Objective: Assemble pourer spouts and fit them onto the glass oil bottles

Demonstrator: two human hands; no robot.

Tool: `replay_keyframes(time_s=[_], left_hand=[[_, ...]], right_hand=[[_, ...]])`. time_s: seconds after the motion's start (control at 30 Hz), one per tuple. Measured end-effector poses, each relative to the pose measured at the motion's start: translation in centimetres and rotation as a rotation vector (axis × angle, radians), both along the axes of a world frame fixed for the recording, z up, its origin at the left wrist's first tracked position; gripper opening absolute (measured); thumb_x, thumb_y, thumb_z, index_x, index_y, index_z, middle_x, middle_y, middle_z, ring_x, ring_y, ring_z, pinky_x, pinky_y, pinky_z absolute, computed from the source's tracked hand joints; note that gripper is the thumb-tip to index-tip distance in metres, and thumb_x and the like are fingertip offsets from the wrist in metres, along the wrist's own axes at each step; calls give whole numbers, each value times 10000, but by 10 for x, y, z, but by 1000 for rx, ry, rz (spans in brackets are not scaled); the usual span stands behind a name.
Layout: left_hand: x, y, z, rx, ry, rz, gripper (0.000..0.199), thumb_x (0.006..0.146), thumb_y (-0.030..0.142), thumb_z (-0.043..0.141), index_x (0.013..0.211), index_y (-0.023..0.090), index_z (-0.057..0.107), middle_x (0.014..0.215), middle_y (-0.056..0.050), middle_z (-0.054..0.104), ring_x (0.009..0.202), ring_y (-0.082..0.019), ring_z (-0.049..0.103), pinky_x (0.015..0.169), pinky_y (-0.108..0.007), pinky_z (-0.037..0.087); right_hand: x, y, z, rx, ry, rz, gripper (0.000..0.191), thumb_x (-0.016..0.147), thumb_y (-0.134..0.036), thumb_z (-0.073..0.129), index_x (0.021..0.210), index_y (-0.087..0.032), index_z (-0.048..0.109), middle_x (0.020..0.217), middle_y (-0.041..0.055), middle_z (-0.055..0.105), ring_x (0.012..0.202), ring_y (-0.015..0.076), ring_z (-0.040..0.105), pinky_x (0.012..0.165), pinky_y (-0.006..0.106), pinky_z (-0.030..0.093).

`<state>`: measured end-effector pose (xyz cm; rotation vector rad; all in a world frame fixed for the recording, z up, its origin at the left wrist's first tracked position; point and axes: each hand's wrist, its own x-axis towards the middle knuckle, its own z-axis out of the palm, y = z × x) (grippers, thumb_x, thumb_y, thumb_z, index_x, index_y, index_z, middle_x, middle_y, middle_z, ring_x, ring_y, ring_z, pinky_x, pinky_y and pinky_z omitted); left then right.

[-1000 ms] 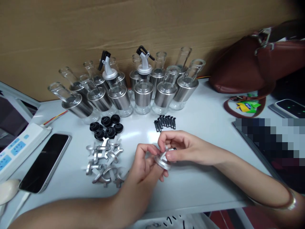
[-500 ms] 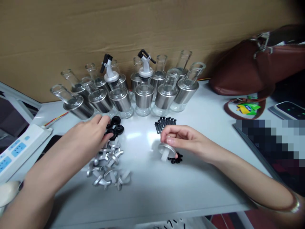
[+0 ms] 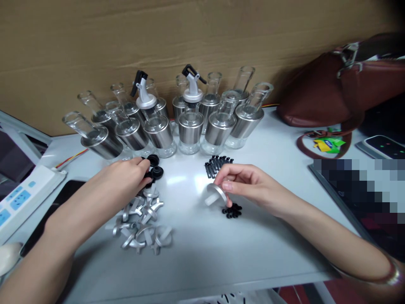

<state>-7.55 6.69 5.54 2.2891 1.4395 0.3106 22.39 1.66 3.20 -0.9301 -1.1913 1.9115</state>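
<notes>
My right hand point(image 3: 245, 183) pinches a silver pourer spout point(image 3: 216, 195) by its upper part, with its disc tilted and its white stem pointing left and down. On the left, my left hand point(image 3: 129, 177) reaches into the black rubber stoppers point(image 3: 156, 172), fingers closed around one that they largely hide. Several loose silver pourer spouts point(image 3: 147, 232) lie in a heap below that hand. Small black levers point(image 3: 218, 164) lie in a row behind my right hand, and a cluster of small black parts point(image 3: 232, 210) lies beneath it.
Several glass bottles with steel sleeves point(image 3: 191, 126) line the back of the table point(image 3: 202, 261); two carry pourers. A power strip point(image 3: 22, 198) and a dark phone-like slab point(image 3: 53, 211) are at left. A brown bag point(image 3: 319, 88) and a blurred-out device point(image 3: 354, 198) occupy the right.
My left hand has closed its fingers further among the stoppers. My right hand has tipped the pourer spout, so its stem now points more to the left.
</notes>
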Motion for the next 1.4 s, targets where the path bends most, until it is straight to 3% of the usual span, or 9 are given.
replay_keyframes(time_s=[0.1, 0.17, 0.3, 0.47, 0.7, 0.87, 1.07, 1.2, 1.4], left_hand=[[9, -7, 15, 139, 302, -222, 148, 905, 341, 508, 827, 222, 551, 784, -26, 580, 570, -178, 502, 556, -297, 298], [21, -16, 26, 244, 262, -251, 180, 954, 351, 435, 910, 209, 538, 847, -36, 592, 657, -188, 556, 593, -298, 370], [46, -33, 38, 272, -23, -368, 135, 955, 324, 491, 968, 191, 508, 879, -12, 600, 741, -141, 599, 636, -242, 446], [59, -42, 31, 233, -235, -422, 92, 930, 237, 550, 975, 174, 500, 917, -17, 612, 824, -107, 619, 717, -189, 481], [67, -48, 24, 222, -283, -452, 132, 911, 157, 563, 1025, 176, 502, 959, -18, 614, 873, -97, 618, 764, -183, 503], [69, -46, 15, 297, -270, -370, 139, 912, 237, 576, 1019, 171, 517, 902, -9, 664, 741, -93, 635, 672, -181, 527], [69, -47, 11, 330, -298, -421, 84, 943, 241, 523, 926, 160, 534, 831, -24, 673, 705, -115, 654, 604, -196, 510], [69, -48, 11, 316, -291, -472, 53, 941, 197, 522, 905, 163, 540, 822, -29, 667, 713, -121, 652, 611, -207, 509], [71, -49, 9, 292, -402, -556, 23, 921, 171, 559, 917, 154, 544, 810, -29, 667, 736, -103, 624, 642, -182, 500]], right_hand=[[0, -1, 0, 22, 18, -29, 192, 771, -298, 754, 772, -146, 637, 609, -28, 659, 542, 66, 600, 560, 186, 484], [-1, -2, 0, 32, 12, -57, 184, 750, -270, 771, 764, -155, 628, 621, -28, 671, 567, 73, 619, 574, 187, 487], [-5, -3, 3, 62, -29, -127, 184, 689, -192, 807, 751, -167, 635, 672, -26, 690, 607, 80, 636, 597, 191, 494], [-7, -4, 6, 95, -12, -137, 140, 690, -161, 789, 786, -176, 688, 676, -34, 687, 582, 73, 621, 582, 191, 497], [-9, -9, 1, 168, 7, -170, 122, 679, -136, 792, 749, -179, 702, 695, -21, 705, 611, 81, 637, 598, 198, 516], [-9, -10, -3, 368, -80, -267, 112, 685, -150, 789, 748, -196, 709, 752, -7, 730, 682, 101, 658, 665, 223, 534], [-8, -12, -2, 550, -236, -278, 79, 713, -208, 786, 776, -204, 738, 787, 23, 759, 716, 143, 688, 706, 272, 544], [-9, -14, 0, 512, -245, -268, 81, 701, -206, 795, 754, -199, 734, 716, 12, 750, 632, 126, 673, 627, 245, 530], [-11, -15, 1, 163, 37, -104, 82, 727, -189, 775, 752, -178, 697, 615, -10, 723, 549, 109, 687, 535, 198, 534]])
